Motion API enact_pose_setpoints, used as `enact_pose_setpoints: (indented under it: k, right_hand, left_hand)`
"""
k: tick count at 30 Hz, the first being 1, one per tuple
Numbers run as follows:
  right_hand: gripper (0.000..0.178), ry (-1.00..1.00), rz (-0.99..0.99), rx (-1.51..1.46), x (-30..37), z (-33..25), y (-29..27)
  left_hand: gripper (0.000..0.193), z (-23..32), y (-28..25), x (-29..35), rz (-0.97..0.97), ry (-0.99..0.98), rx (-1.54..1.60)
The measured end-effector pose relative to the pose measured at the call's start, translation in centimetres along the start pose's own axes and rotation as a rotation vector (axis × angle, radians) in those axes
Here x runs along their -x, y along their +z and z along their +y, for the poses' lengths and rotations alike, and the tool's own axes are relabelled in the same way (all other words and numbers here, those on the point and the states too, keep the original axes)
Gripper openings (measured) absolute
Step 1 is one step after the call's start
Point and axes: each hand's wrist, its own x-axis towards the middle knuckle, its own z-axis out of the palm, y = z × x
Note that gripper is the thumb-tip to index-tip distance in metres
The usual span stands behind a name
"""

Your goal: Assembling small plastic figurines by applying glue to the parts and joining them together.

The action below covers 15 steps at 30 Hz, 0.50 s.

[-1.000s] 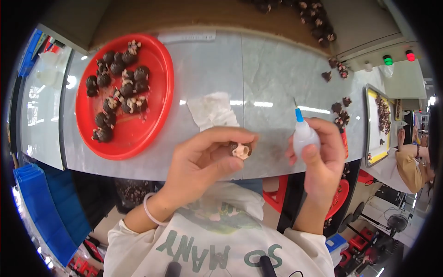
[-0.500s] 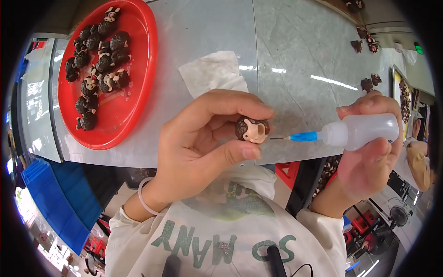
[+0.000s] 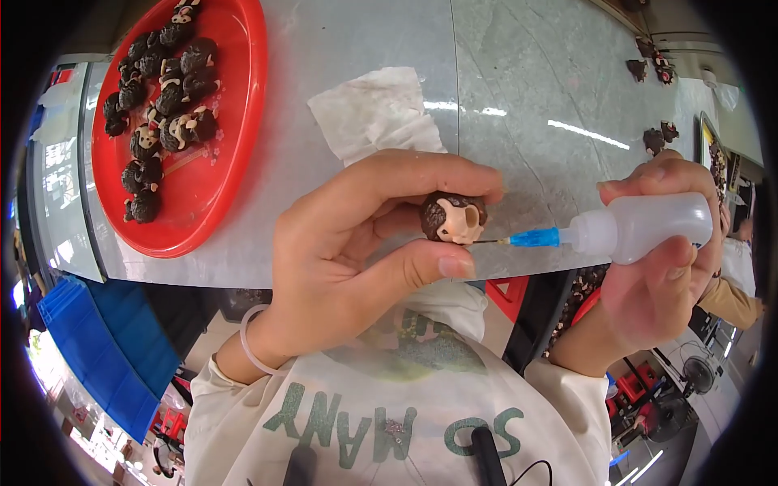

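Between thumb and fingers, my left hand (image 3: 348, 235) pinches a small figurine head (image 3: 455, 217) with textured dark brown hair and a pale face piece. A round hollow shows in the pale part. My right hand (image 3: 668, 267) grips a translucent squeeze bottle (image 3: 660, 227), laid sideways, with a blue needle tip (image 3: 535, 237) pointing left. The needle's end meets the lower edge of the pale face, or lies right in front of it; I cannot tell whether it touches. What the bottle contains is unclear.
A red oval tray (image 3: 235, 162) at the left holds several brown figurine pieces (image 3: 170, 99). A crumpled white cloth (image 3: 377, 113) lies beyond my left hand on the grey table (image 3: 519, 73). More brown pieces (image 3: 653, 140) sit at the far right. A blue bin (image 3: 101, 348) stands lower left.
The needle tip and the figurine head have come together, closing the gap between them. The head has turned slightly in my left fingers. The view has shifted a little.
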Motion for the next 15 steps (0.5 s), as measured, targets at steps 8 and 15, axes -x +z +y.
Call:
enact_pose_setpoints:
  k: [8,15]
  right_hand:
    - [0.053,-0.101,-0.091,0.028,-0.1,0.1,-0.9]
    - [0.050,-0.062,-0.168,0.040,0.3,-0.4,-1.2]
  left_hand:
    - [0.047,0.0,0.0,0.0,0.001,0.042,-0.038]
    - [0.046,-0.1,0.0,0.1,0.001,0.039,-0.032]
